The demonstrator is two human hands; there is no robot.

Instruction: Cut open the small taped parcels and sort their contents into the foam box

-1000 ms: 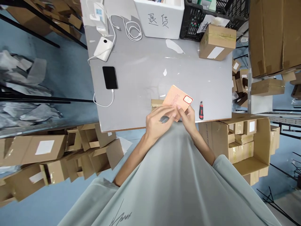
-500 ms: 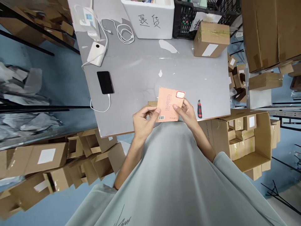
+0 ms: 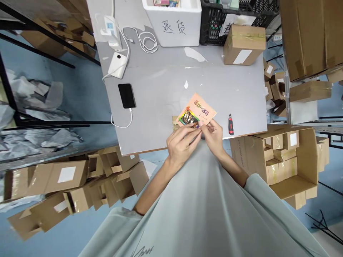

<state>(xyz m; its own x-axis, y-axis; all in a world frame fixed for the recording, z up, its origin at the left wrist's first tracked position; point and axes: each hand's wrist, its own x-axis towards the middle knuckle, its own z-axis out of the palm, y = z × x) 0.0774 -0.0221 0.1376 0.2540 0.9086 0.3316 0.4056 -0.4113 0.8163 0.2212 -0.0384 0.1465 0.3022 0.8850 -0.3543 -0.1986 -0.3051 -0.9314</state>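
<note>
A thin salmon-pink booklet (image 3: 205,106) is held up at the table's front edge, tilted, with its illustrated cover facing me. My right hand (image 3: 211,135) pinches its lower right edge, thumb on the cover. My left hand (image 3: 183,142) closes on its bottom corner, the fingers lying across the lower part of the picture. Behind the booklet's left side a small brown cardboard piece (image 3: 175,120) shows on the table, mostly hidden. To the right of my hands lies a red and black utility knife (image 3: 230,125).
The grey table (image 3: 155,89) carries a black phone (image 3: 127,95) on a white cable, a white power bank (image 3: 118,65), a white foam box (image 3: 177,30), a black crate (image 3: 213,26) and a taped carton (image 3: 243,44). Cartons (image 3: 66,175) stand left; a large open carton (image 3: 305,157) stands right.
The booklet has turned over from its barcode side to its illustrated cover and now sits tilted. My left hand has moved right, from its left edge to the bottom corner, close to my right hand.
</note>
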